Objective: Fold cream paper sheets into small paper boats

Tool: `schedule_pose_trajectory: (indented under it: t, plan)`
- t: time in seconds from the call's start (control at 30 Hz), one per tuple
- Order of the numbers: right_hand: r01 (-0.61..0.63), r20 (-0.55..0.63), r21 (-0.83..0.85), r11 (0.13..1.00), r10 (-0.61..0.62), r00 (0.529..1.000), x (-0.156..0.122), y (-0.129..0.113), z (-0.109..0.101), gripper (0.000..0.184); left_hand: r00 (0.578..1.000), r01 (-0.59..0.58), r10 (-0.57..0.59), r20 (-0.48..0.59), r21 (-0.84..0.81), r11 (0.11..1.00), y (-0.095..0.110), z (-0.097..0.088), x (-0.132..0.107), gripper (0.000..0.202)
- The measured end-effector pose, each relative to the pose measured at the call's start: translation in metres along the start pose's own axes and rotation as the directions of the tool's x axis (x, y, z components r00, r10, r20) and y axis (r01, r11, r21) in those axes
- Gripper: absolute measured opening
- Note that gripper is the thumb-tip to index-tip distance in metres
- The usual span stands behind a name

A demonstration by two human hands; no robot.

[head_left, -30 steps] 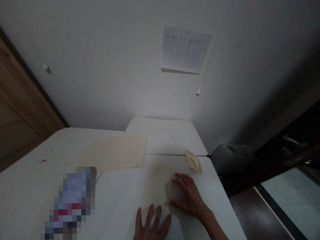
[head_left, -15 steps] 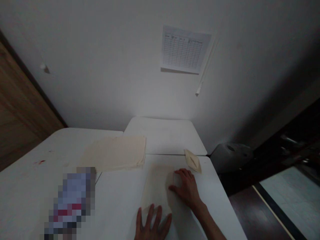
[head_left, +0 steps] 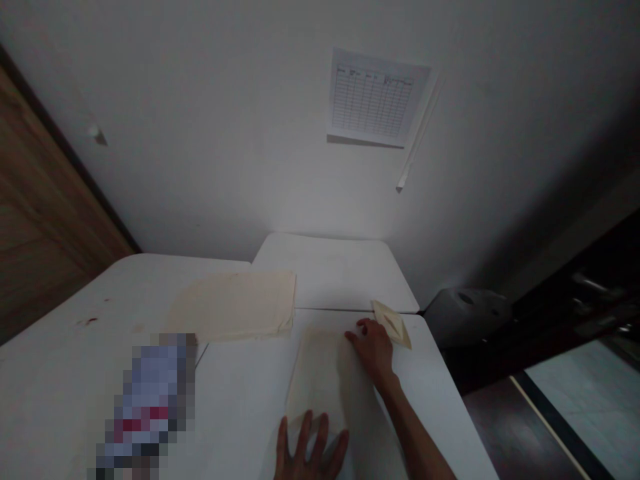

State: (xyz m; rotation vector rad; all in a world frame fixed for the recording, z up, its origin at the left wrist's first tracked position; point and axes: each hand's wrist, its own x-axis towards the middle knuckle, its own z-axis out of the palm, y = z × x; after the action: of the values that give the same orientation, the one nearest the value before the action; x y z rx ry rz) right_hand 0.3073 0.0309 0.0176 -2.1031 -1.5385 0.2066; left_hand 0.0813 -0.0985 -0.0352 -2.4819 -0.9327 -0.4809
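A thin pale sheet of paper lies flat on the white table in front of me. My left hand rests on its near end with the fingers spread. At the sheet's far right corner is my right hand, its fingers bent and the thumb apart from the forefinger; the thumb tip is at the sheet's edge. Just beyond the right hand's knuckles sits a small folded paper piece, cream in colour with a slit-like fold.
A stack of cream paper sheets lies at the back left. Nearer on the left is a pixelated object. The white table has joins between its panels. A printed chart hangs on the wall. A grey rounded object stands right of the table.
My right hand has moved slightly up along the sheet to its far corner, and its fingers have bent more. The left hand stays spread on the near end. The view has shifted slightly.
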Motion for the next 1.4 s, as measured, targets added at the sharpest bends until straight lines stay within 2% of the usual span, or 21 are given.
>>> schedule_pose_trajectory:
  t: [0.17, 0.33, 0.5, 0.6, 0.7, 0.77, 0.83, 0.9, 0.97, 1.07, 1.2, 1.4]
  plan:
    - [-0.054, 0.014, 0.005, 0.999, 0.053, 0.998, 0.008, -0.001, 0.007, 0.025, 1.0, 0.012, -0.011, 0.022, -0.037, 0.999, -0.001, 0.004, -0.004, 0.047]
    - [-0.011, 0.022, 0.021, 1.0, 0.01, 1.0, 0.003, -0.003, 0.007, 0.022, 0.999, 0.022, -0.021, 0.034, -0.032, 0.999, 0.001, 0.005, -0.004, 0.049]
    - [0.154, 0.026, 0.05, 0.987, -0.156, 0.987, -0.014, -0.005, 0.001, 0.023, 1.0, 0.02, -0.02, -0.021, -0.01, 1.0, 0.0, 0.005, -0.001, 0.045]
    - [0.343, 0.062, 0.021, 0.939, -0.343, 0.937, -0.023, -0.001, 0.002, 0.024, 0.998, 0.04, -0.04, -0.04, -0.011, 0.999, 0.002, 0.007, -0.004, 0.046]
    - [0.425, 0.057, -0.031, 0.905, -0.422, 0.905, -0.029, 0.004, 0.006, 0.022, 0.998, 0.048, -0.05, -0.036, -0.054, 0.997, 0.001, 0.005, -0.004, 0.043]
    - [0.443, 0.031, -0.053, 0.895, -0.442, 0.897, -0.031, 0.006, 0.008, 0.022, 1.0, 0.01, -0.013, -0.025, -0.121, 0.993, -0.005, 0.002, 0.004, 0.042]
    - [0.46, 0.006, -0.056, 0.886, -0.46, 0.888, -0.032, 0.008, 0.01, 0.021, 0.996, 0.091, -0.085, 0.04, -0.201, 0.975, -0.018, -0.001, 0.02, 0.043]
    - [0.482, -0.009, -0.051, 0.875, -0.483, 0.876, -0.033, 0.007, 0.01, 0.018, 0.974, 0.215, -0.188, 0.128, -0.252, 0.944, -0.035, -0.001, 0.043, 0.035]
    - [0.495, -0.018, -0.06, 0.867, -0.497, 0.867, -0.034, 0.005, 0.009, 0.015, 0.967, 0.233, -0.186, 0.177, -0.3, 0.925, -0.054, 0.004, 0.066, 0.034]
    - [0.505, 0.025, -0.075, 0.86, -0.505, 0.863, -0.034, 0.002, 0.008, 0.015, 0.968, 0.196, -0.125, 0.217, -0.348, 0.917, -0.077, 0.019, 0.09, 0.038]
    - [0.505, 0.112, -0.066, 0.861, -0.496, 0.861, -0.035, -0.001, 0.007, 0.021, 0.965, 0.165, -0.078, 0.251, -0.348, 0.923, -0.087, 0.036, 0.095, 0.051]
    - [0.473, 0.14, -0.094, 0.876, -0.459, 0.877, -0.037, 0.003, 0.004, 0.025, 0.952, 0.222, -0.15, 0.265, -0.266, 0.938, -0.088, 0.039, 0.083, 0.065]
